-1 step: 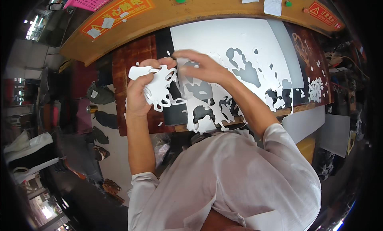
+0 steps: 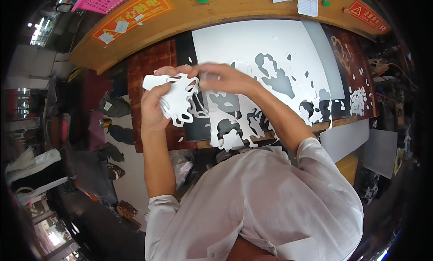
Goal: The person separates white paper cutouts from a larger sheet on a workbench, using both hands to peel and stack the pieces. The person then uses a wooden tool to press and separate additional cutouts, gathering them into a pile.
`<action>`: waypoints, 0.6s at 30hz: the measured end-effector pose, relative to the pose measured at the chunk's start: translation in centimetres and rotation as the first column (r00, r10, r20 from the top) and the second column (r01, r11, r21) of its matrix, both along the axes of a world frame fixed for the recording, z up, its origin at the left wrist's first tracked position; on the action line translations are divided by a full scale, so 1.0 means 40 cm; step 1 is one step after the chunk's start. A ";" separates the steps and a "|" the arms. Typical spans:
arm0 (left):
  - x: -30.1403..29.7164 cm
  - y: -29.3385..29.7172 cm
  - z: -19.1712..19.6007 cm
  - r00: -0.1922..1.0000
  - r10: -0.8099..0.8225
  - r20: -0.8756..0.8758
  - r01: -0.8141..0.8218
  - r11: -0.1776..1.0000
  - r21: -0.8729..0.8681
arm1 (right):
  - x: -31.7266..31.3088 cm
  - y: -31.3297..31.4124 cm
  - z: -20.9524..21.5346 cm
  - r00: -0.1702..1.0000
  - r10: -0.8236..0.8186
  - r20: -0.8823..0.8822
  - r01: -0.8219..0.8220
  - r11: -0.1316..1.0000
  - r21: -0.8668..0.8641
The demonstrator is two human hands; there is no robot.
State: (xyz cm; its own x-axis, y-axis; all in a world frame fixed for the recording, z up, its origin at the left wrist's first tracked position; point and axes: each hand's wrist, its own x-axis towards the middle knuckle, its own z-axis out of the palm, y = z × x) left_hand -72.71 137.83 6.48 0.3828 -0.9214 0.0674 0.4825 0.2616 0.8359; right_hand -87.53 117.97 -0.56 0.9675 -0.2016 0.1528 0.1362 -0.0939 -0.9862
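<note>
My left hand (image 2: 154, 105) is closed around a flat white cut-out piece (image 2: 178, 98) with long slots and a looped, scalloped edge. Its thumb lies across the front and the fingers are behind the upper edge. More than one layer seems to show at the lower right edge of the piece. My right hand (image 2: 230, 78) is at the right edge of this piece, its fingertips smeared by motion, so I cannot make out whether they pinch anything. Below and beyond it lies a large white sheet (image 2: 234, 40) with hand-like holes cut through it.
A yellow-brown machine beam (image 2: 252, 8) with green buttons spans the far side. Small white scraps (image 2: 357, 101) are heaped at the right on the reddish-brown board (image 2: 151, 85). Dark cut pieces (image 2: 122, 134) lie at the left. A pink basket (image 2: 101, 1) stands at the far left.
My right hand has come down and left, its fingers closer to the cut-out piece. My left hand and the piece have shifted slightly left.
</note>
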 end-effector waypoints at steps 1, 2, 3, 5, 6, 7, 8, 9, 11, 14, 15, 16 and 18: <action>-0.019 -0.007 0.010 0.996 0.015 -0.084 -0.018 0.999 -0.040 | 0.002 -0.004 -0.021 0.981 0.192 -0.017 -0.186 0.965 0.183; -0.029 -0.010 0.025 0.995 0.018 -0.094 -0.024 0.998 -0.059 | 0.000 -0.003 -0.038 0.966 0.257 -0.019 -0.249 0.950 0.189; -0.042 -0.012 0.036 0.995 0.006 -0.103 -0.014 0.997 -0.080 | -0.009 -0.001 -0.054 0.963 0.267 -0.042 -0.249 0.937 0.246; -0.068 -0.015 0.052 0.993 0.032 -0.113 -0.039 0.998 -0.056 | -0.034 0.002 -0.076 0.946 0.305 -0.111 -0.253 0.908 0.334; -0.083 -0.019 0.055 0.993 0.027 -0.116 -0.036 0.996 -0.077 | -0.048 0.004 -0.085 0.962 0.259 -0.084 -0.233 0.943 0.239; -0.097 -0.022 0.057 0.988 0.032 -0.148 -0.042 0.997 -0.064 | -0.059 0.001 -0.092 0.960 0.278 0.033 -0.273 0.903 0.331; -0.114 -0.028 0.055 0.983 0.025 -0.181 -0.040 0.996 -0.076 | -0.069 0.001 -0.101 0.963 0.257 0.082 -0.268 0.869 0.416; -0.130 -0.035 0.053 0.980 0.000 -0.201 -0.019 0.996 -0.093 | -0.075 -0.004 -0.108 0.955 0.241 0.173 -0.295 0.827 0.479; -0.159 -0.050 0.049 0.970 0.039 -0.239 -0.065 0.993 -0.101 | -0.080 -0.012 -0.126 0.931 0.331 0.155 -0.357 0.730 0.584; -0.194 -0.047 0.050 0.960 0.131 -0.249 -0.160 0.982 -0.102 | -0.088 -0.019 -0.153 0.861 0.508 -0.029 -0.406 0.721 0.561; -0.204 -0.036 0.049 0.952 0.166 -0.258 -0.196 0.976 -0.094 | -0.096 -0.020 -0.159 0.861 0.509 0.005 -0.419 0.702 0.576; -0.212 -0.019 0.048 0.935 0.229 -0.270 -0.258 0.963 -0.074 | -0.106 -0.018 -0.164 0.863 0.503 -0.044 -0.388 0.716 0.580; -0.226 0.024 0.037 0.904 0.342 -0.257 -0.366 0.929 -0.052 | -0.130 -0.011 -0.165 0.858 0.510 -0.054 -0.372 0.692 0.619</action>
